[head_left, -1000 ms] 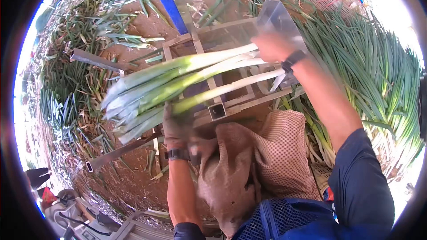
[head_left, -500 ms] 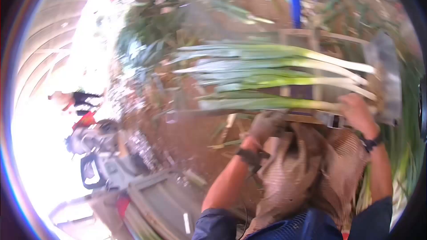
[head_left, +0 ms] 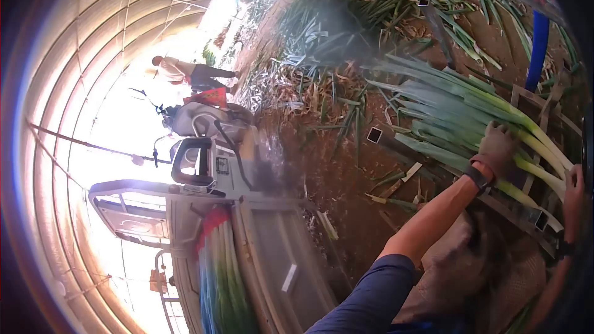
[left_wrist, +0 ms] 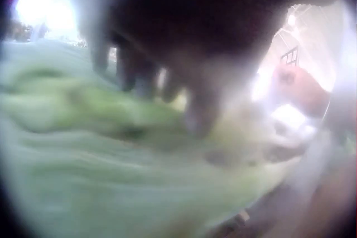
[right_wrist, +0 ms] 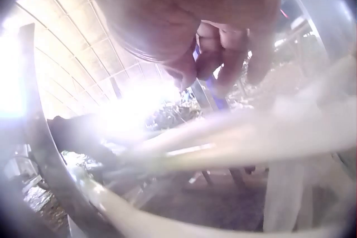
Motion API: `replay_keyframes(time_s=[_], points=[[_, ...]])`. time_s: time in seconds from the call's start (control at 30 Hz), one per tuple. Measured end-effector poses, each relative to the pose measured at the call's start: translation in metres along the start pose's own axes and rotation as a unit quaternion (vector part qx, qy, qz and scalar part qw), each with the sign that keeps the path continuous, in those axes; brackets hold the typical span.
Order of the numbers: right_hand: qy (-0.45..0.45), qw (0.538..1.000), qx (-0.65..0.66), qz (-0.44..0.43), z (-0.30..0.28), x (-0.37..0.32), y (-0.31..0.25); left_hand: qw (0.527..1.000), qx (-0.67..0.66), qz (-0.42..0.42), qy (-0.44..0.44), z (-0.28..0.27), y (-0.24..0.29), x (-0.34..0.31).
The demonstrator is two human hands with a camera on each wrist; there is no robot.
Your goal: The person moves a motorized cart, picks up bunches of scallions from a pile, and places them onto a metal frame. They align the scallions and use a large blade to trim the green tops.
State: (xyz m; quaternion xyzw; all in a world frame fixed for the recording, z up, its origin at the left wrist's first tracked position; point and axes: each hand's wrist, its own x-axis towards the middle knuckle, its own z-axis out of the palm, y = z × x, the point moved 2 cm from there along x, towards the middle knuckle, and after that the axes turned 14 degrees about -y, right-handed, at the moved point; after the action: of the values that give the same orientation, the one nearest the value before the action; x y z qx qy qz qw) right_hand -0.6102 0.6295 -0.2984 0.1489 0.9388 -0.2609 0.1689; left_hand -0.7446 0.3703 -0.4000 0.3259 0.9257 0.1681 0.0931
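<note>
Several leeks [head_left: 458, 108] lie across a metal frame [head_left: 523, 219], green leaves to the left and white stalks to the right. My gloved left hand [head_left: 497, 148] rests on top of them where green meets white. In the left wrist view its blurred fingers [left_wrist: 142, 76] point down at the green leaves [left_wrist: 83, 160]. My right hand [head_left: 574, 188] is at the right edge, beside the white ends. The right wrist view shows its fingers loosely bent [right_wrist: 223, 62] above pale stalks [right_wrist: 251, 137], with nothing between them.
A vehicle [head_left: 284, 253] carrying bundled leeks [head_left: 226, 272] stands at the lower left, with a person [head_left: 195, 74] beyond it. Loose leaves [head_left: 334, 31] cover the ground. A blue post [head_left: 538, 52] rises at the upper right, and brown sacking [head_left: 451, 266] lies below.
The head view has turned left, bringing the vehicle and person into view. The leeks have come down from between my hands onto the frame. My left hand has moved from below them to their top.
</note>
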Motion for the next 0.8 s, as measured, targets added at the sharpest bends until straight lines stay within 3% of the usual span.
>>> replay_keyframes(time_s=[0.07, 0.17, 0.2, 0.23, 0.27, 0.3, 0.33, 0.37, 0.4, 0.43, 0.47, 0.5, 0.53, 0.57, 0.67, 0.8], points=[[0.035, 0.995, -0.051, -0.083, -0.008, -0.009, -0.008, 0.999, -0.034, -0.007, 0.000, 0.006, -0.001, -0.006], [0.102, 0.967, -0.167, -0.161, 0.049, 0.016, 0.111, 0.999, 0.015, 0.028, 0.009, -0.011, 0.004, -0.011], [0.117, 0.960, -0.189, -0.171, 0.058, 0.019, 0.114, 0.995, 0.068, 0.060, 0.047, -0.013, 0.002, -0.017], [0.048, 0.982, -0.137, -0.124, 0.067, 0.022, 0.130, 0.986, 0.105, 0.103, 0.084, -0.003, 0.012, -0.021], [-0.013, 0.994, -0.090, -0.068, 0.065, 0.019, 0.116, 0.964, 0.150, 0.129, 0.177, 0.035, -0.012, -0.028], [-0.012, 0.996, -0.033, -0.077, 0.079, 0.026, 0.132, 0.949, 0.230, 0.150, 0.154, 0.010, -0.007, -0.044], [-0.004, 0.996, -0.056, -0.072, 0.053, 0.004, 0.077, 0.930, 0.292, 0.162, 0.155, 0.018, -0.018, -0.048], [0.078, 0.989, -0.003, -0.128, 0.045, -0.004, 0.057, 0.962, 0.242, 0.116, -0.046, -0.016, -0.001, -0.036], [0.129, 0.978, 0.031, -0.163, 0.040, 0.001, 0.051, 0.966, 0.192, 0.163, 0.052, -0.013, -0.015, -0.039], [0.101, 0.986, 0.016, -0.132, 0.017, -0.006, 0.026, 0.970, 0.210, 0.101, -0.071, -0.027, -0.017, -0.031], [0.197, 0.959, 0.066, -0.193, 0.008, -0.014, 0.016, 0.968, 0.206, 0.125, -0.070, -0.060, 0.003, -0.032], [0.206, 0.956, 0.072, -0.199, -0.003, -0.023, 0.004, 0.983, 0.096, 0.158, 0.018, -0.090, 0.016, -0.039], [0.214, 0.949, 0.085, -0.216, -0.019, -0.030, -0.007, 0.983, 0.065, 0.164, 0.058, -0.103, 0.021, -0.043], [0.201, 0.950, 0.079, -0.227, -0.035, -0.039, -0.018, 0.981, 0.039, 0.166, 0.097, -0.119, 0.022, -0.048], [0.139, 0.958, 0.047, -0.247, -0.053, -0.056, -0.024, 0.988, -0.020, 0.131, 0.074, -0.147, 0.024, -0.067], [0.042, 0.982, -0.043, -0.179, -0.010, -0.039, 0.035, 0.992, 0.000, 0.097, -0.079, -0.125, 0.017, -0.060]])
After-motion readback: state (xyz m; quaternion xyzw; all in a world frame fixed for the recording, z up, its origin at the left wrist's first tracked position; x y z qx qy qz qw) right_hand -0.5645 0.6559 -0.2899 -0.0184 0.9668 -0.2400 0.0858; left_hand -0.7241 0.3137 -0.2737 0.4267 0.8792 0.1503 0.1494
